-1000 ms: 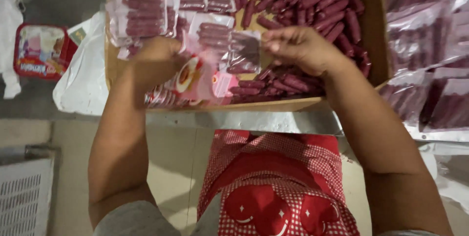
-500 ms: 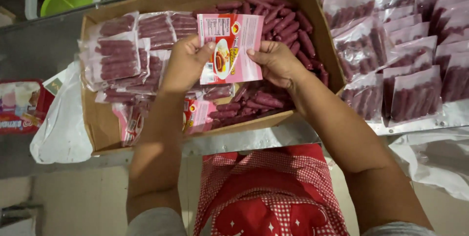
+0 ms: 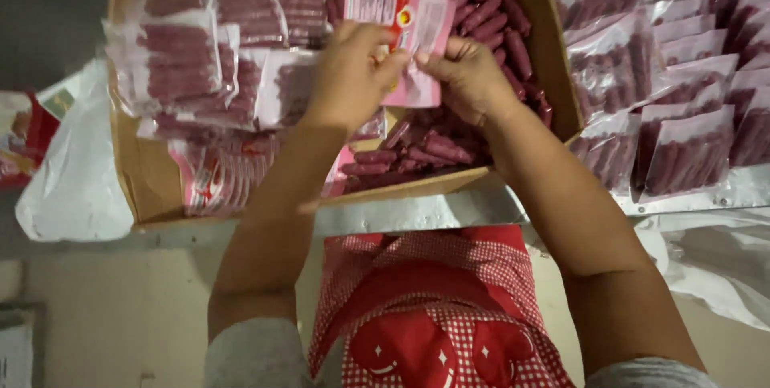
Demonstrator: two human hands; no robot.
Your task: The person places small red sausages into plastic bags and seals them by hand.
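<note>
Both hands hold one pink printed plastic pouch (image 3: 399, 27) above a cardboard box (image 3: 144, 175). My left hand (image 3: 350, 77) pinches the pouch's lower left part, and my right hand (image 3: 465, 75) grips its right side. Under the hands lie loose dark red sausages (image 3: 481, 11) in the right half of the box. Filled clear sausage packs (image 3: 180, 59) are stacked in the left half. Several empty pink pouches (image 3: 216, 179) lie at the box's front left.
To the right of the box, rows of filled sausage packs (image 3: 682, 91) cover a metal table (image 3: 417, 213). A white plastic bag (image 3: 72, 187) and a red packet (image 3: 20, 139) lie at the left. A red checked apron (image 3: 437, 308) hangs below.
The hands lifted a pink pouch out of the box, held it up flat, and now grip it closer together near its lower edge. The camera view shifted.
</note>
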